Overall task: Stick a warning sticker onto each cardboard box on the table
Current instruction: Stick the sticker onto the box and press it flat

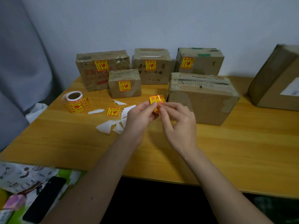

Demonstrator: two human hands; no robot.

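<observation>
Fingertips (154,105) of the left hand (139,115) and right hand (178,120) pinch a warning sticker (157,100) just left of the bare near-right cardboard box (202,101), apparently peeling its backing, so the sticker could curl onto itself.

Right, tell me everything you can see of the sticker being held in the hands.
The held sticker is a small yellow square with a red border and red characters across its top; its glossy face catches the light. It is held up above the wooden table, in front of the unlabelled box. The left hand and the right hand pinch its lower part, which hides the lower print.
</observation>
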